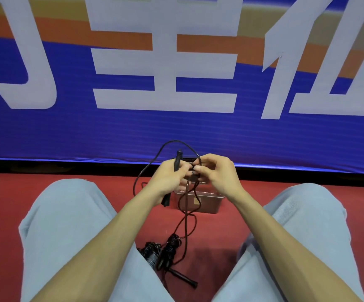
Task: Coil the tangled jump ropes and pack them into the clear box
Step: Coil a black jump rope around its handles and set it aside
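head view | left hand (168,176) is curled round an upright black rope handle (177,160) | right hand (217,171) is pinched on the black cord (174,141) just beside it | cord is hung down to tangled ropes (163,251) heaped on the red floor (216,236) between the knees | clear box (209,203) is set on the floor beyond the hands, partly hidden, near a blue banner (68,131)

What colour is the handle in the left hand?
Black; the handle above the left hand shows best in the head view.
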